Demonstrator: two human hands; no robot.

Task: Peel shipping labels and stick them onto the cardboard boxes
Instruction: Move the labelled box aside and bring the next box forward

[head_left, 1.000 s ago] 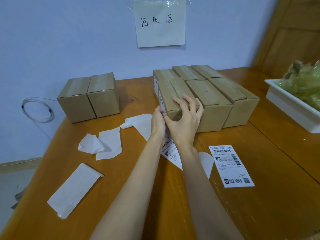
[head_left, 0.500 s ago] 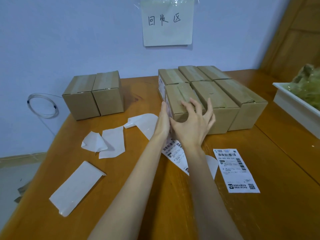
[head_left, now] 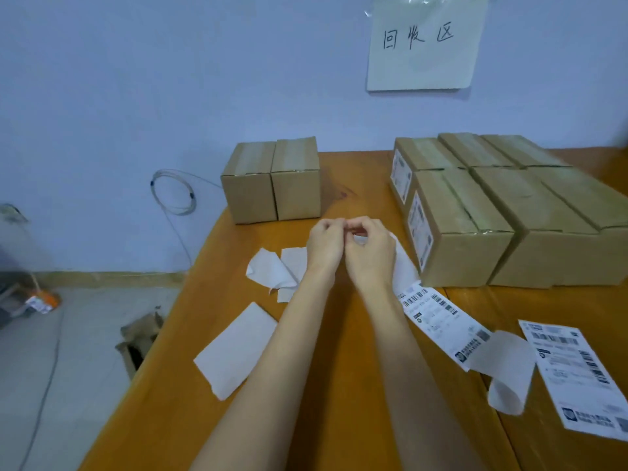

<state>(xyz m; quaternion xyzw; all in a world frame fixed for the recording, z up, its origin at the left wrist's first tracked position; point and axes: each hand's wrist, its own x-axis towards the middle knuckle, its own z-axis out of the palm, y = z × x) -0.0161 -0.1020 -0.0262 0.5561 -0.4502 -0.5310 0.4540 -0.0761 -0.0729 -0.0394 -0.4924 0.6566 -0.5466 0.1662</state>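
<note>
My left hand (head_left: 324, 248) and my right hand (head_left: 368, 253) meet over the middle of the table, fingertips pinched together on the white end of a label strip (head_left: 438, 317). The strip runs from under my right hand down to the right, shows printed barcodes, and ends in a curl. Just right of my hands stands a block of several cardboard boxes (head_left: 492, 212). The front-left box carries a stuck label (head_left: 419, 229) on its left side, and the box behind it carries another label (head_left: 401, 175). Two unlabelled boxes (head_left: 272, 181) stand side by side at the far left.
A loose printed label (head_left: 574, 375) lies flat at the right. Peeled white backing sheets lie left of my arms, one flat (head_left: 238, 348) and others crumpled (head_left: 272, 270). The table's left edge (head_left: 163, 338) drops to the floor. A paper sign (head_left: 424, 42) hangs on the wall.
Both hands have left the front-left box and come together lower left on the strip's end. The view has swung left, so the box block now sits further right.
</note>
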